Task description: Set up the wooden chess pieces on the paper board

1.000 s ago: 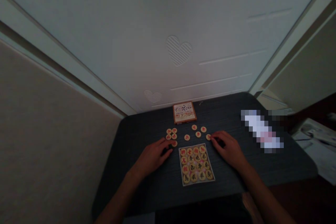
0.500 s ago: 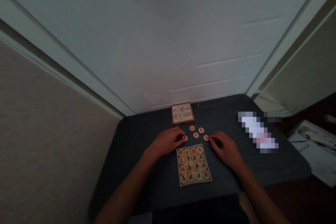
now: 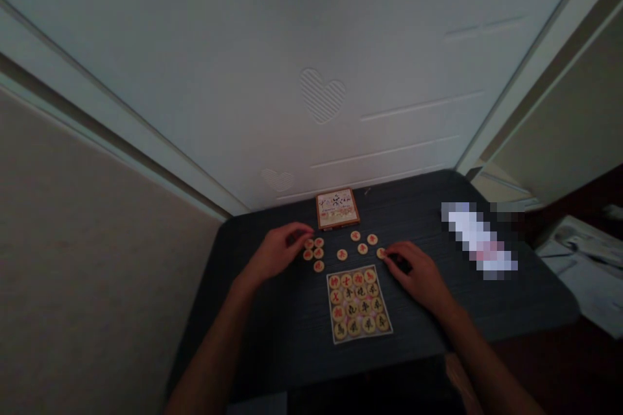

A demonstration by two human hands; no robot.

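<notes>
Just above a small cluster of round, red-marked Chinese chess pieces [image 3: 318, 253] hovers my left hand [image 3: 282, 248]. Its thumb and index finger are bent and a little apart, with the thumb tip close to the upper left piece. My right hand [image 3: 416, 272] has its fingertips on the edge of a single Chinese chess piece [image 3: 380, 253] lying on the table. Between the hands several loose red-marked pieces [image 3: 363, 249] lie flat. Nearer me is a square tray [image 3: 329, 324] filled with rows of pieces, red characters along the top and left side, black elsewhere.
A flat orange-edged box [image 3: 337, 207] with Chinese writing lies at the back of the dark table [image 3: 263, 350]. A blurred-out pale object [image 3: 479, 240] is at the right. Behind rises a white panel [image 3: 243, 91] with embossed hearts. Papers [image 3: 584, 285] lie beyond the right edge.
My left hand has let go of a piece near the middle and moved left, uncovering the cluster it hid. My right hand stays at its piece.
</notes>
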